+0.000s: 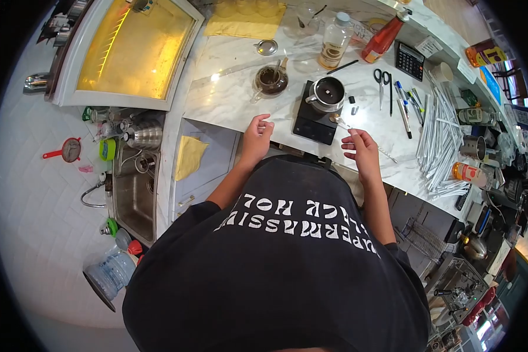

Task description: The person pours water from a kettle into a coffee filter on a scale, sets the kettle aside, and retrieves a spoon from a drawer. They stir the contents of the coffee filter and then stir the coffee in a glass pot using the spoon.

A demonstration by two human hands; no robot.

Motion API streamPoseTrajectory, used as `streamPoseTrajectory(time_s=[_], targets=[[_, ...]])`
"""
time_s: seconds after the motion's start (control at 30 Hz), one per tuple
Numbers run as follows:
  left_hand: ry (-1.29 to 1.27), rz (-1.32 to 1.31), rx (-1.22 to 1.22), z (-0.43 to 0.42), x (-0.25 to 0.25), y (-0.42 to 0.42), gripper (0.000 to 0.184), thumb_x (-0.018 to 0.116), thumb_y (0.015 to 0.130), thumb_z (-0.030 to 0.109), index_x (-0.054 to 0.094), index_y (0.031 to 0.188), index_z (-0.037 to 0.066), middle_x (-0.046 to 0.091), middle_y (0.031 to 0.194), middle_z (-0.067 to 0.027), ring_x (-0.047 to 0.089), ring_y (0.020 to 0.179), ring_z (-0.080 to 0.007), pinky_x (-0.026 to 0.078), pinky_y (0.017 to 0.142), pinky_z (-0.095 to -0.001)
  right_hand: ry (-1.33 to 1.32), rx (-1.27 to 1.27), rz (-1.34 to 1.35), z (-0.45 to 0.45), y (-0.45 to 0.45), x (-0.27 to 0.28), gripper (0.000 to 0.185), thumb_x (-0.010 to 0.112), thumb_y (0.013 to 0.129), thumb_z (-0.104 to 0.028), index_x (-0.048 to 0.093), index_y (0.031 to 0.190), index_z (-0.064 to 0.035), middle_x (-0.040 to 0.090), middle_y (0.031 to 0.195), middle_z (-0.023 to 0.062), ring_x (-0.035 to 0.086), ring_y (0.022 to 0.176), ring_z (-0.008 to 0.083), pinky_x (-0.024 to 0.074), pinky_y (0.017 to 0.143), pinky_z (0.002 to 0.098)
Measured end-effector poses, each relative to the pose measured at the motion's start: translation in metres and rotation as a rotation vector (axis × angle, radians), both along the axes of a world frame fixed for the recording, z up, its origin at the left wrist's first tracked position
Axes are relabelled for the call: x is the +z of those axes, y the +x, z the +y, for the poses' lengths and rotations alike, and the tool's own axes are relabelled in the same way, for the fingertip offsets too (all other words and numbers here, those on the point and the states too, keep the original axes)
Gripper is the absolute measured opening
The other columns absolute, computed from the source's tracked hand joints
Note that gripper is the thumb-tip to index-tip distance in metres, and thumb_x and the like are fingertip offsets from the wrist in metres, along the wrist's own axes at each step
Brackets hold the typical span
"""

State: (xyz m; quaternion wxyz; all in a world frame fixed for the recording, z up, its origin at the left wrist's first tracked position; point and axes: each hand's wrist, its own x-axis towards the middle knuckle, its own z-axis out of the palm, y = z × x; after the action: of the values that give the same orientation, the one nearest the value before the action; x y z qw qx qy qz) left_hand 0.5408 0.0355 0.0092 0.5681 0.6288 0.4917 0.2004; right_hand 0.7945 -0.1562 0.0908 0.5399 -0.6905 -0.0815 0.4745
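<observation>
My right hand [361, 151] pinches a long thin bar spoon [344, 125] whose bowl hovers near the right edge of a black digital scale [312, 129]. On the scale stands a metal cup [326, 95] with dark contents. At the counter's front edge, left of the scale, my left hand [257, 138] is loosely curled, its fingers a little apart and holding nothing. Beyond it sits a glass teapot [271, 80] with dark contents and a wooden-looking stick or handle in it. The teapot's round metal lid [267, 47] lies behind.
Behind the scale stand a clear bottle [335, 42] and a red bottle [385, 39]. To the right are scissors [382, 82], a calculator [409, 60], pens [403, 111] and a heap of wrapped straws [440, 138]. A sink [132, 202] and a lit yellow cabinet [132, 50] are at left.
</observation>
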Motion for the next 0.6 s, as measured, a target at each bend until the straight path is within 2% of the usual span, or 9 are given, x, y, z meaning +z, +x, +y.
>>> streamPoseTrajectory(time_s=[0.1, 0.2, 0.3, 0.4, 0.5, 0.6], targets=[[0.044, -0.023, 0.053, 0.025, -0.011, -0.016, 0.041, 0.068, 0.100, 0.022, 0.058, 0.136, 0.005, 0.067, 0.101, -0.0052, 0.062, 0.083, -0.0128, 0.053, 0.075, -0.0304, 0.001, 0.004, -0.027, 0.018, -0.019, 0.002, 0.035, 0.062, 0.104, -0.036, 0.066, 0.119, -0.0054, 0.072, 0.100, 0.0060, 0.067, 0.092, 0.0139, 0.0525, 0.078, 0.0306], [0.093, 0.011, 0.119, 0.047, -0.007, -0.024, 0.049, 0.068, 0.100, 0.024, 0.051, 0.142, 0.006, 0.067, 0.100, -0.0073, 0.063, 0.083, -0.0143, 0.053, 0.076, -0.0314, -0.003, -0.024, -0.012, 0.035, -0.038, 0.005, 0.035, 0.063, 0.104, -0.036, 0.066, 0.119, -0.0050, 0.072, 0.101, 0.0059, 0.067, 0.092, 0.0139, 0.0524, 0.077, 0.0304], [0.089, 0.010, 0.054, 0.073, -0.005, -0.022, 0.057, 0.070, 0.099, 0.027, 0.044, 0.146, 0.007, 0.068, 0.100, -0.0104, 0.066, 0.083, -0.0188, 0.054, 0.077, -0.0341, -0.008, -0.051, 0.000, 0.052, -0.053, 0.001, 0.033, 0.063, 0.104, -0.035, 0.066, 0.119, -0.0055, 0.072, 0.101, 0.0057, 0.068, 0.091, 0.0139, 0.0527, 0.077, 0.0303], [0.083, 0.180, -0.079, 0.097, 0.006, -0.010, 0.051, 0.068, 0.101, 0.027, 0.049, 0.142, 0.004, 0.066, 0.104, -0.0152, 0.067, 0.092, -0.0234, 0.055, 0.083, -0.0367, -0.004, -0.098, 0.008, 0.070, -0.071, 0.001, 0.032, 0.063, 0.104, -0.035, 0.066, 0.118, -0.0059, 0.072, 0.100, 0.0054, 0.068, 0.091, 0.0139, 0.0530, 0.078, 0.0303], [0.346, 0.194, -0.173, 0.117, -0.037, -0.001, 0.040, 0.068, 0.100, 0.033, 0.063, 0.127, 0.003, 0.067, 0.102, -0.0191, 0.066, 0.092, -0.0284, 0.053, 0.083, -0.0407, 0.002, -0.136, 0.007, 0.087, -0.085, 0.003, 0.031, 0.063, 0.105, -0.034, 0.065, 0.118, -0.0062, 0.072, 0.100, 0.0049, 0.068, 0.090, 0.0136, 0.0532, 0.077, 0.0300], [0.389, 0.170, -0.255, 0.133, -0.053, 0.010, 0.037, 0.067, 0.100, 0.037, 0.071, 0.106, 0.001, 0.067, 0.104, -0.0221, 0.065, 0.093, -0.0301, 0.052, 0.082, -0.0428, 0.005, -0.167, 0.012, 0.102, -0.099, 0.008, 0.030, 0.062, 0.105, -0.033, 0.065, 0.119, -0.0067, 0.072, 0.100, 0.0043, 0.068, 0.090, 0.0130, 0.0533, 0.077, 0.0296]])
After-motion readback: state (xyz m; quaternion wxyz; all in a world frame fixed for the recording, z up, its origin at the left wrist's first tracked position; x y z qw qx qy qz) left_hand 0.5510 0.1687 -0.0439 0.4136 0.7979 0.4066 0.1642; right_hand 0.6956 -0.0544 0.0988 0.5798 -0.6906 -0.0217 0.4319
